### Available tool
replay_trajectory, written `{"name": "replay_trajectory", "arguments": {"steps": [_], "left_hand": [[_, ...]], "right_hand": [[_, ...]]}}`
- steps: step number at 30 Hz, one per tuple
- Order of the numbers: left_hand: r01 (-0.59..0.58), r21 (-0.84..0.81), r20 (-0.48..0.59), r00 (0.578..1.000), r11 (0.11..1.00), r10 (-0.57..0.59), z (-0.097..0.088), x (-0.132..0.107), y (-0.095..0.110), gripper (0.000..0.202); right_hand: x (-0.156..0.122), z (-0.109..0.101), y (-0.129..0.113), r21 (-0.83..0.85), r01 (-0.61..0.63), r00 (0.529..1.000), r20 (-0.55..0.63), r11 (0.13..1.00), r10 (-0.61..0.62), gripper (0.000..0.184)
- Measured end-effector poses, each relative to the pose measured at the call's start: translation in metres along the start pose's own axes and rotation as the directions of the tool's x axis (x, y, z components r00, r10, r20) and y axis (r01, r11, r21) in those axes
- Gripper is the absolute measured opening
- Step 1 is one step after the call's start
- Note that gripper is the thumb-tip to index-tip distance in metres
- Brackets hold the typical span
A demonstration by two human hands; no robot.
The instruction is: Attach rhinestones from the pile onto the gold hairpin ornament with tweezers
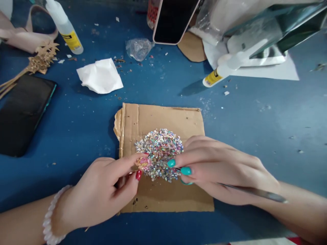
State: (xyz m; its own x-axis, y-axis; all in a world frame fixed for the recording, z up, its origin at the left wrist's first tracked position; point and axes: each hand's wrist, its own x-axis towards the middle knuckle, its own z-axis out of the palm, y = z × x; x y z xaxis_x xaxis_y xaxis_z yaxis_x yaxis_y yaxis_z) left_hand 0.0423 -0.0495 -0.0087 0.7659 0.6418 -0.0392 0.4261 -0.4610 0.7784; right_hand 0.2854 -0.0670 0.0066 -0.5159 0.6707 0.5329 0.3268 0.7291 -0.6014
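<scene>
Cardboard sheet (163, 117) lies flat near the middle of the blue surface (255, 122), with a heap of iridescent sequins (159, 146) piled on its centre. Both hands work at the near edge of the heap.

Left hand (102, 195): fingers pinched together on a small pink ornament (143, 162), held right at the left rim of the sequins. Red nails; white bead bracelet (51, 217) at the wrist.

Right hand (224, 172): fingers closed around thin metal tweezers (252, 192), gripped like a pen, the long end trailing back over the wrist. Tips point in toward the heap, but they sit under the fingertips, so whether they hold a sequin cannot be told. Teal nails rest on the sequins.

Around the work:
- crumpled white tissue (100, 76) beyond the cardboard, to the left
- glue bottle (65, 27) upright-tilted at far left, yellow label
- second glue bottle (222, 69) lying on its side at right, on white paper
- dark phone (22, 114) flat at the left edge
- second phone (173, 20) propped up at the far side, screen dark
- gold cut-out ornament (38, 63) beside the dark phone
- small clear plastic bag (139, 47) near the propped phone
- scattered flecks of sequin and paper over the surface
</scene>
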Motion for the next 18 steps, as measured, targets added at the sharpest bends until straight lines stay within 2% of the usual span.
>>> {"name": "replay_trajectory", "arguments": {"steps": [5, 10, 18], "left_hand": [[0.048, -0.050, 0.033, 0.998, 0.998, -0.046, -0.0003, 0.0016, 0.0009, 0.026], [0.058, -0.104, 0.075, 0.996, 0.993, -0.051, -0.0012, 0.0022, 0.0008, 0.016], [0.033, -0.073, 0.039, 0.999, 0.997, -0.030, -0.0013, 0.0042, 0.0010, 0.012]], "right_hand": [[0.0071, 0.0021, 0.0011, -0.031, 0.012, 0.998, 0.060, 0.999, -0.011, 0.012], [0.0061, 0.0036, 0.0039, 0.066, -0.027, 0.998, 0.057, 0.997, 0.023, 0.008], [0.0041, 0.0045, 0.0025, 0.061, -0.081, 0.995, 0.071, 0.995, 0.077, 0.008]]}}
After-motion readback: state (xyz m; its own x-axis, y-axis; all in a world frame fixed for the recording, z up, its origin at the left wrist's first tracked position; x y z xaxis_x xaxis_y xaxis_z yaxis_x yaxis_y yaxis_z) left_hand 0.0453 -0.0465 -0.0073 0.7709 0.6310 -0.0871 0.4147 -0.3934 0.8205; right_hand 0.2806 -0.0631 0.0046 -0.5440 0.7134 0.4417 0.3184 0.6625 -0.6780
